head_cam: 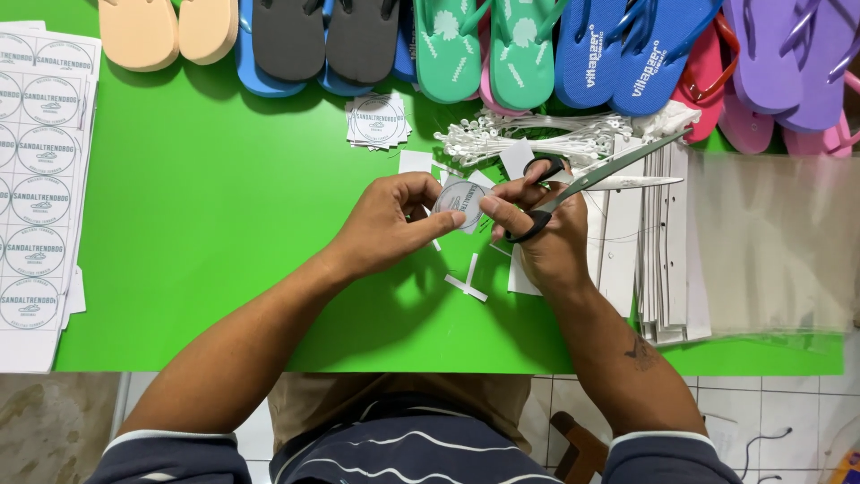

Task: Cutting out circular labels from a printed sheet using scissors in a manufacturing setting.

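Note:
My left hand (390, 224) pinches a small round paper label (459, 202) over the green table (206, 233). My right hand (542, 237) touches the label's right edge with its fingertips. Black-handled scissors (596, 177) hang on that hand's fingers, blades apart and pointing up to the right. White paper offcuts (468, 285) lie on the table under and between both hands.
Sheets of printed round labels (40, 179) lie at the left edge. A small stack of cut labels (378, 121) and a bundle of white plastic ties (528, 136) sit further back. Flip-flops in several colours (502, 49) line the far edge. White card strips (663, 242) and clear bags (775, 242) lie right.

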